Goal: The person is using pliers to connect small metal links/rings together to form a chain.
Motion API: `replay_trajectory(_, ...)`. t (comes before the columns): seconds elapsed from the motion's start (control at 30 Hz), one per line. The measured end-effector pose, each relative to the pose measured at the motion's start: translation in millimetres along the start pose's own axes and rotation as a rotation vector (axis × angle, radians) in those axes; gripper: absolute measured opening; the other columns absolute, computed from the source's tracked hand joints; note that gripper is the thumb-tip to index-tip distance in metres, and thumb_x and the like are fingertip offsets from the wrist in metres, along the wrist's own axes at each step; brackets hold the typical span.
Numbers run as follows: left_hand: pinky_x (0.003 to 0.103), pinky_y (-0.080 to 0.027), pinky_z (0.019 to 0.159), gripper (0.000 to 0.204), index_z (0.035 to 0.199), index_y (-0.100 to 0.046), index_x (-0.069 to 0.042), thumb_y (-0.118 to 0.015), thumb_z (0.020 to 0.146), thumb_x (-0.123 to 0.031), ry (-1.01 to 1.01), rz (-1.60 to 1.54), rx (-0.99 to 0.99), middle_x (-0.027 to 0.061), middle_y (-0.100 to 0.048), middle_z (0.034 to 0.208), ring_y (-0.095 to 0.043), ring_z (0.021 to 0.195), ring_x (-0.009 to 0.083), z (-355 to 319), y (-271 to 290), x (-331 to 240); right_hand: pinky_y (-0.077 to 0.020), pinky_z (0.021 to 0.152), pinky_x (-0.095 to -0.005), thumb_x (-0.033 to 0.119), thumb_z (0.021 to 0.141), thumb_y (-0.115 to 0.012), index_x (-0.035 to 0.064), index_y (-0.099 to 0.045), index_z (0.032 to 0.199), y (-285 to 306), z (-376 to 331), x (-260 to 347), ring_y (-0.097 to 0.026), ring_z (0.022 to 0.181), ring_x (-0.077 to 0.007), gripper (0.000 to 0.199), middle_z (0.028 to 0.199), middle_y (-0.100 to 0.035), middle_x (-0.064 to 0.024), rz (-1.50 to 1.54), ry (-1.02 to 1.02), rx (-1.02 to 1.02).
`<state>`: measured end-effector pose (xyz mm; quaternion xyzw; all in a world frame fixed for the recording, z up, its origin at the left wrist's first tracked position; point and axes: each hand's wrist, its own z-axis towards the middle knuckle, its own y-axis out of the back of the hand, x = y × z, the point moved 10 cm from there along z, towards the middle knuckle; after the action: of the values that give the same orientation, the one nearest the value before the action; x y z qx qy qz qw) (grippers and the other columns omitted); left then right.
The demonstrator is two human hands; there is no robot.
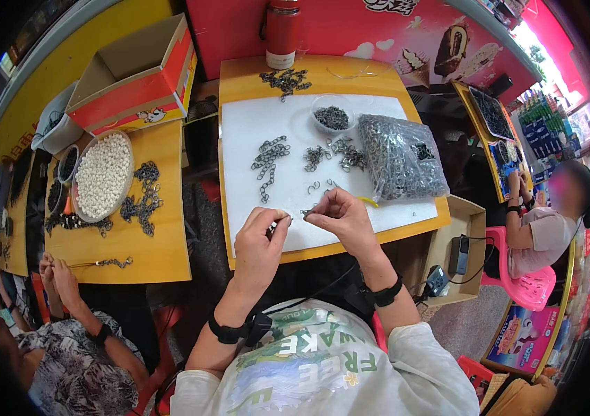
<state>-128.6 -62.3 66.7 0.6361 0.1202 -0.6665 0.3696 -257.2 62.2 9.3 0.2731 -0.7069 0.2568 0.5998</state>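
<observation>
Over the near part of a white sheet (239, 132), my left hand (259, 239) is pinched closed on something too small to make out. Beside it, my right hand (345, 218) pinches a small dark metal piece (305, 212) between thumb and fingertips. A narrow gap separates the two hands. Just beyond them lie a few loose metal links (314, 187). Farther off are a heap of dark metal chains (267, 159) and two small piles of metal parts (317, 158). A yellow strip (369, 202), partly hidden, lies beside my right hand.
A clear bag of metal parts (399, 166) and a round tub (314, 126) stand beyond my right hand. More chain (287, 82) and a red bottle (282, 35) are at the back. People work at tables on both sides; an open cardboard box (472, 229) sits right.
</observation>
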Motion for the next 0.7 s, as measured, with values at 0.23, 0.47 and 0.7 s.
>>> replay_trajectory(0.23, 0.026, -0.043, 0.059, 0.008, 0.090, -0.064, 0.003, -0.067, 0.084, -0.002, -0.046, 0.100, 0.008, 0.0097, -0.060, 0.081, -0.054, 0.064, 0.0157, 0.0, -1.6, -3.3, -0.0536, 0.078, -0.0241, 0.001, 0.083, -0.070, -0.0054, -0.067, 0.095, -17.2, -11.5, 12.7, -0.067, 0.084, -0.0133, 0.015, 0.088, -0.070, -0.0097, 0.131, -0.041, 0.129)
replay_trajectory(0.47, 0.027, -0.045, 0.057, 0.006, 0.089, -0.062, 0.002, -0.066, 0.085, 0.000, -0.090, 0.159, 0.026, 0.0105, -0.060, 0.082, -0.057, 0.064, 0.0175, -5.2, -5.5, -9.5, -0.0542, 0.077, -0.0259, 0.000, 0.081, -0.071, -0.0056, -0.066, 0.094, -18.6, -10.0, 8.1, -0.068, 0.084, -0.0161, 0.015, 0.088, -0.070, -0.0115, 0.095, -0.070, 0.121)
replay_trajectory(0.7, 0.028, -0.046, 0.058, 0.007, 0.092, -0.062, 0.002, -0.064, 0.085, 0.001, -0.159, 0.181, 0.032, 0.0115, -0.060, 0.083, -0.059, 0.065, 0.0193, -7.1, -8.5, -11.2, -0.0542, 0.075, -0.0250, 0.000, 0.081, -0.071, -0.0052, -0.066, 0.093, -17.7, -10.0, -0.2, -0.069, 0.082, -0.0156, 0.014, 0.086, -0.070, -0.0110, 0.093, -0.123, 0.140)
